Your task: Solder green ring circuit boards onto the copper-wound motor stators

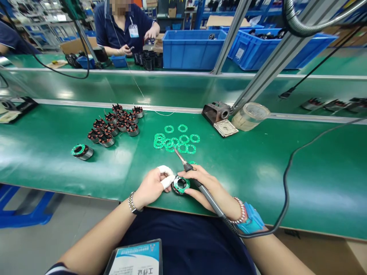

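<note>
Near the bench's front edge sits a motor stator (181, 185) topped with a green ring-shaped circuit board. My left hand (156, 184), with white covers on some fingers, is closed against its left side. In my right hand (210, 187) lies a soldering iron (197, 182), its tip pointing up and left over the loose boards; the thumb and fingers of that hand also touch the stator's right side. Just beyond are several loose green ring boards (183, 139), some overlapping. To the left, one stator (82, 151) carries a green board on top.
Several bare stators (116, 124) stand grouped at left. A soldering iron stand (217, 112) with a sponge (226, 128) and a clear plastic tub (250, 116) are behind at right. The iron's cable (286, 179) loops rightward. Across the divider, a co-worker (123, 30) works beside blue bins (193, 49).
</note>
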A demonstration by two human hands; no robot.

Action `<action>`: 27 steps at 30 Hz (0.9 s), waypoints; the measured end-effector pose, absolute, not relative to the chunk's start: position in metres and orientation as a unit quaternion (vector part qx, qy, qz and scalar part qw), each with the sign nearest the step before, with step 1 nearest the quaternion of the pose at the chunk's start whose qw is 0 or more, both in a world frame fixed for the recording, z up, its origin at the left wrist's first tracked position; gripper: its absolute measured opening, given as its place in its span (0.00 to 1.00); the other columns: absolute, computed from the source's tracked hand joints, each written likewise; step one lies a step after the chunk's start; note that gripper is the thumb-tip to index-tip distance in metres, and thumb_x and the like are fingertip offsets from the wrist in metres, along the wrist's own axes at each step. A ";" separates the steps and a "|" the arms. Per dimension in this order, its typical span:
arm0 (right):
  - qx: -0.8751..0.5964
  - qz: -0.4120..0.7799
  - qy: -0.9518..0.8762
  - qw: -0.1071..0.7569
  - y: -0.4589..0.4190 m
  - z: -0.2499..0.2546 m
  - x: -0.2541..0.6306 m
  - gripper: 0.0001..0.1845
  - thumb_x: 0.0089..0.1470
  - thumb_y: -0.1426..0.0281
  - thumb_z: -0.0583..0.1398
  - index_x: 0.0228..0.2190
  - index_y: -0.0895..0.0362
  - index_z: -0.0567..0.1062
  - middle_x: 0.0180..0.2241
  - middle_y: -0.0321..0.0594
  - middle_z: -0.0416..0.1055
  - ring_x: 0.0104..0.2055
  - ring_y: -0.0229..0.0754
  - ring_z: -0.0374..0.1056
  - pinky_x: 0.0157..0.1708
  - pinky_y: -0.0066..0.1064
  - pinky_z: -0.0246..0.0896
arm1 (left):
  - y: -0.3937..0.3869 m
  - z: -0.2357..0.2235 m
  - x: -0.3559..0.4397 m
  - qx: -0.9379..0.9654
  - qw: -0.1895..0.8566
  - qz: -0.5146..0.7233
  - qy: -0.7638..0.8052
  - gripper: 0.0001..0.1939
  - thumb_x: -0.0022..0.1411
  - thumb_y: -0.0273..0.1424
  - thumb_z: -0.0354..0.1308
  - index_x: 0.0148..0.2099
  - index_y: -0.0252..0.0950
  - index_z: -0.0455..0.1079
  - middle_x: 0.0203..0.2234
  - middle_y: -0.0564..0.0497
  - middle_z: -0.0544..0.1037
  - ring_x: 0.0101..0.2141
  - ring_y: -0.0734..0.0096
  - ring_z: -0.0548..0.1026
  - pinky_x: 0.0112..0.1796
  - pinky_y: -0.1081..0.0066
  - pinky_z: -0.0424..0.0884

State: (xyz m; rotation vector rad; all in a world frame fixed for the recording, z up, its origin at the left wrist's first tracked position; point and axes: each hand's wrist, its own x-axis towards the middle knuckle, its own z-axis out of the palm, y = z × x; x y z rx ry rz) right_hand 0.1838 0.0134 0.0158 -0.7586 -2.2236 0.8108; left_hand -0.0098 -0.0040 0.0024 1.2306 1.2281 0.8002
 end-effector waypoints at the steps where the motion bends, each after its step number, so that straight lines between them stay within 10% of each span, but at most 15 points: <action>1: -0.294 0.310 -0.845 0.321 0.013 0.015 0.184 0.15 0.52 0.74 0.58 0.44 0.55 0.66 0.44 0.45 0.68 0.49 0.43 0.64 0.49 0.35 0.62 | -0.005 0.003 -0.012 0.530 0.563 0.349 0.530 0.06 0.55 0.32 0.55 0.32 0.34 0.65 0.17 0.56 0.69 0.19 0.77 0.67 0.24 0.76 0.65; 8: -0.319 0.298 -0.833 0.339 0.005 0.011 0.183 0.16 0.52 0.75 0.58 0.44 0.55 0.65 0.41 0.45 0.68 0.46 0.43 0.64 0.45 0.37 0.64 | -0.022 0.009 -0.025 0.686 0.479 0.329 0.438 0.06 0.54 0.31 0.58 0.35 0.39 0.74 0.29 0.49 0.74 0.33 0.68 0.71 0.37 0.69 0.67; 27: -0.309 0.233 -0.832 0.397 -0.005 0.013 0.159 0.15 0.53 0.78 0.54 0.43 0.55 0.65 0.40 0.43 0.71 0.47 0.45 0.62 0.46 0.41 0.63 | -0.009 0.009 -0.014 0.402 0.704 0.340 0.476 0.11 0.49 0.34 0.61 0.26 0.32 0.65 0.17 0.55 0.70 0.19 0.79 0.68 0.26 0.76 0.67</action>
